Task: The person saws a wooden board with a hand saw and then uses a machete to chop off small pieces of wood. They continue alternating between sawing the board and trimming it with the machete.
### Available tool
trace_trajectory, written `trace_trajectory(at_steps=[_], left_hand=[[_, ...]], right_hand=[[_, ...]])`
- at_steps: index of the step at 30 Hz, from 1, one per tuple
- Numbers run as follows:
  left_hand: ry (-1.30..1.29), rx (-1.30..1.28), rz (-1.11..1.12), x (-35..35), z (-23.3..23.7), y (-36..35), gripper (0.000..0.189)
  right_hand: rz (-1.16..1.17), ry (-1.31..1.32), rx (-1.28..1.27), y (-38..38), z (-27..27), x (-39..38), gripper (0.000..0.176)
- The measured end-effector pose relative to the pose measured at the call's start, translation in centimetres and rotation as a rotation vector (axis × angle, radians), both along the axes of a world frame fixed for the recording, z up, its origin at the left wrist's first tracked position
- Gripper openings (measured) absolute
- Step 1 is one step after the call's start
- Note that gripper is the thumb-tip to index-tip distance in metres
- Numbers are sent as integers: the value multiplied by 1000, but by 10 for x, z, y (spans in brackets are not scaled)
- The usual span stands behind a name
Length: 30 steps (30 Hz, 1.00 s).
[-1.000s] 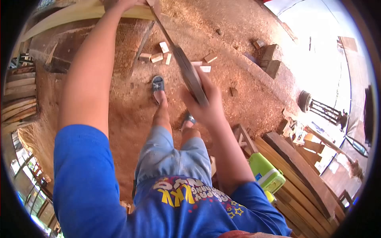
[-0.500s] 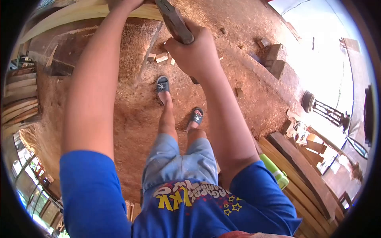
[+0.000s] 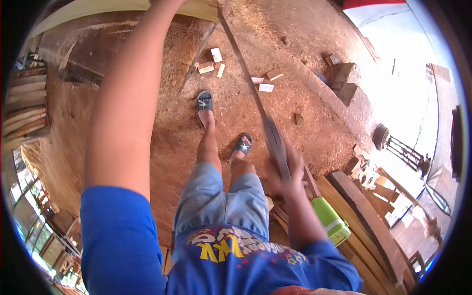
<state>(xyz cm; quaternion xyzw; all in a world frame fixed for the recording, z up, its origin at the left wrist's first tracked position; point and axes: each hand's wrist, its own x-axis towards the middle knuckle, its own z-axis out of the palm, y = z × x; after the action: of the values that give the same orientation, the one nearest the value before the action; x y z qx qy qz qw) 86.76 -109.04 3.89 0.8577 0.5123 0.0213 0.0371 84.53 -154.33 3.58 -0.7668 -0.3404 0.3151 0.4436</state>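
My right hand (image 3: pixel 291 169), blurred by motion, is wrapped around the dark handle of a handsaw (image 3: pixel 249 73) at the lower right of centre. The long thin blade shows nearly edge-on and runs up and left to the end of a pale wooden board (image 3: pixel 196 12). At the top edge, my left hand (image 3: pixel 169 2) is over that board, with its fingers cut off by the frame. Whether it grips the board cannot be seen.
Small wood offcuts (image 3: pixel 206 67) lie on the sawdust-covered ground near my feet. A green container (image 3: pixel 328 220) stands at right beside long planks (image 3: pixel 371 216). Concrete blocks (image 3: pixel 346 81) sit further out, and stacked timber (image 3: pixel 24 101) is at left.
My right hand has come back toward my body, down and right, with the handsaw, exposing the long blade. More offcuts show on the ground. My left arm has shifted slightly right.
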Motion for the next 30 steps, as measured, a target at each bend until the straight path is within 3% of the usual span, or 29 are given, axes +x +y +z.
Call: trace_trajectory(at_steps=[1, 2, 3, 6, 8, 11, 12, 13, 15, 17, 20, 22, 24, 25, 26, 29, 30], left_hand=[[-33, -18, -9, 3, 0, 2, 43], [-60, -44, -12, 2, -1, 0, 42], [-79, -60, -9, 1, 2, -2, 42], [10, 69, -24, 0, 13, 0, 41], [-15, 93, -26, -3, -8, 4, 40], [26, 130, -112, -7, 23, -26, 40], [10, 99, -62, -8, 15, -23, 40], [-13, 76, -13, -2, 5, -11, 40], [-52, 16, 49, 0, -3, 0, 40], [-77, -60, 63, 1, 4, -5, 40], [-14, 15, 30, 1, 9, -9, 41], [-21, 29, -14, -1, 4, -5, 41], [-21, 44, -26, 2, 8, -9, 42], [-6, 54, -19, 2, 12, -12, 42], [12, 61, -8, 0, 16, -14, 42], [-99, 83, -68, -5, 14, -16, 41], [-125, 104, -70, -4, 10, -14, 41]], right_hand=[[-14, 40, -8, 42, -15, 12, 60], [-44, -120, 94, 101, -34, 27, 58], [-68, 34, 206, 154, -13, 37, 55], [5, 44, 72, 191, 28, 48, 55], [27, 55, 67, 172, 33, 44, 58], [-5, 7, 143, 79, 21, 25, 60], [-31, 138, -68, 33, 33, 12, 64], [-35, 110, -7, -17, 20, -3, 65], [-33, 73, -71, -92, 42, -28, 63], [-38, 20, -20, -108, 45, -33, 63], [-8, -83, 69, -64, 19, -22, 60], [-43, 111, -3, 30, 1, 7, 57], [-26, -26, 187, 119, -36, 32, 62], [-53, 46, 131, 148, -15, 36, 62], [-76, 119, 73, 166, 9, 37, 62], [-24, -45, 55, 158, 17, 40, 61], [-10, -319, 16, 146, 24, 41, 59]])
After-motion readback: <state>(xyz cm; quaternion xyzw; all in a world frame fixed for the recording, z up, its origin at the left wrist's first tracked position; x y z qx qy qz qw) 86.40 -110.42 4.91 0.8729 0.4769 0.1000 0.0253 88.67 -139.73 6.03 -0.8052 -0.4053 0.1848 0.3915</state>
